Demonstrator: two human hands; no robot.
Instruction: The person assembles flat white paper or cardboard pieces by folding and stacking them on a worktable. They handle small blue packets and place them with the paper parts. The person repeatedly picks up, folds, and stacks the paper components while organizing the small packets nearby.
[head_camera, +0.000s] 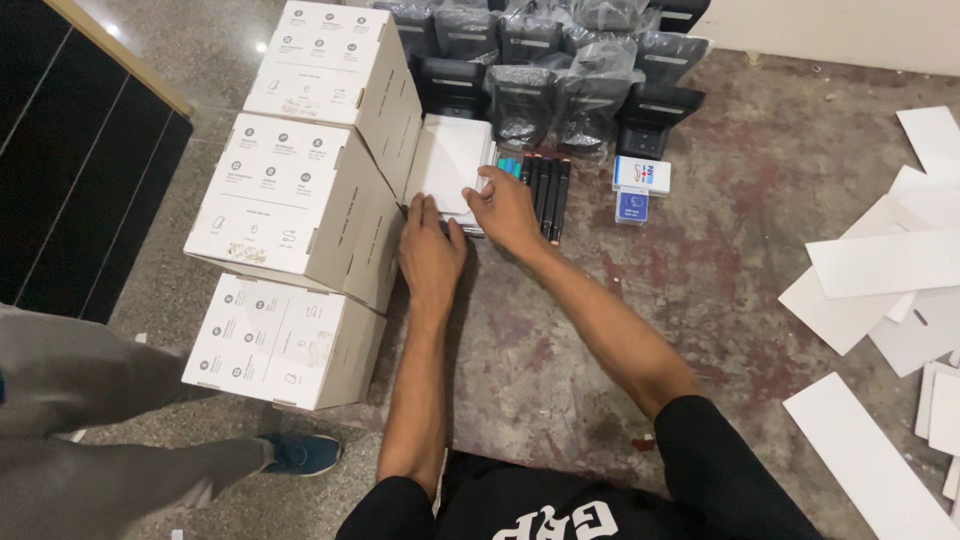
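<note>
- Both hands work a white box (447, 165) that lies on the floor (700, 270), wedged between a stack of three large white cartons (300, 190) and a row of dark markers (545, 195); the box touches the middle carton's side.
- Left hand (430, 245) lies flat, palm down, on the box's near edge, fingers together; its grip is not closed on anything, only pressing.
- Right hand (505, 210) curls over the box's near right corner, thumb and fingers pinching the edge; a narrow grip holding the box.
- Judgement: the step looks like seating or lifting the box's lid; it goes best with the left palm holding steady pressure while the right works the corner, kept level so the lid does not skew.
- Care seems due at the right side; the markers sit just beside the knuckles and could roll if nudged.
- Behind, black devices in clear bags (560, 70) crowd the far edge; two small blue-and-white packs (640, 185) stand near the markers.
- White card sheets (880, 270) lie scattered well apart at right; another person's grey trouser leg and blue shoe (300, 455) stand at left.
</note>
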